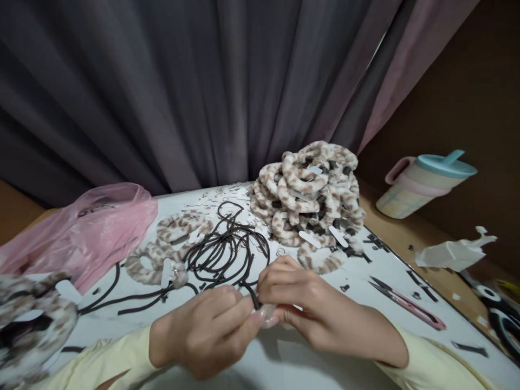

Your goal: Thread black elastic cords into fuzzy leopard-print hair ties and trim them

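Note:
My left hand and my right hand meet low in the middle of the view, both with fingers pinched together. Between their fingertips runs the end of a black elastic cord, which leads up into a tangle of black elastic cords on the white table. Behind my right hand rises a pile of fuzzy leopard-print hair ties. Two more fuzzy hair ties lie left of the tangle.
A pink plastic bag lies at the left. Pink thread snips rest right of my hands. A pastel cup with a teal lid and crumpled white plastic sit at the right. Dark curtains hang behind.

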`<state>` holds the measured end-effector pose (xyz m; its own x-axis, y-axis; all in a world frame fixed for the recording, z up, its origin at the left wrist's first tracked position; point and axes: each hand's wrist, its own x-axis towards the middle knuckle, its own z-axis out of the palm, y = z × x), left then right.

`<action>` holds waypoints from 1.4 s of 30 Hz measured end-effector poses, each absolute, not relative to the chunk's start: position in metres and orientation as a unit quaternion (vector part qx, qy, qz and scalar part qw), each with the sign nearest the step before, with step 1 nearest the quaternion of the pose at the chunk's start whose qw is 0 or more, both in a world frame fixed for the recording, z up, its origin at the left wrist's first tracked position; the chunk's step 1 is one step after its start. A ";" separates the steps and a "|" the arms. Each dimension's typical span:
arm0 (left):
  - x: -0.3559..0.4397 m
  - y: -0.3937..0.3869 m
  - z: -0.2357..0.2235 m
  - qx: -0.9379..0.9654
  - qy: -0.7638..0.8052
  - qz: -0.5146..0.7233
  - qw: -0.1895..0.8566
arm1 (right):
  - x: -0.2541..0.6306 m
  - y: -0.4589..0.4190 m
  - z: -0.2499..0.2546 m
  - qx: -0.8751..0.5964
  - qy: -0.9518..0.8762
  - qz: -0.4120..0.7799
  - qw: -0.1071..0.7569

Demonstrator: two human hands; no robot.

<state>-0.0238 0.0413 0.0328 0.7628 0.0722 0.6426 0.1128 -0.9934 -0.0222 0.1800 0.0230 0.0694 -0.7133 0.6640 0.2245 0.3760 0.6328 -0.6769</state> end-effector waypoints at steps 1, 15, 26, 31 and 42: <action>-0.024 0.044 0.033 -0.937 -0.051 -0.346 0.015 | 0.179 0.022 0.068 -0.305 -0.874 0.283 0.251; -0.009 0.031 0.012 -0.844 -0.245 -0.451 -0.157 | 0.165 0.010 0.039 -0.356 -0.873 -0.056 0.329; -0.008 0.047 0.021 -0.730 -0.438 -0.312 -0.422 | 0.169 0.030 0.026 -0.318 -0.890 -0.205 0.256; -0.008 0.065 0.015 -0.559 -0.463 -0.321 -0.608 | 0.160 0.018 0.021 -0.405 -0.845 -0.095 0.336; -0.010 0.066 0.008 -0.665 -0.490 -0.372 -0.423 | 0.145 0.020 0.014 -0.493 -0.534 0.605 0.325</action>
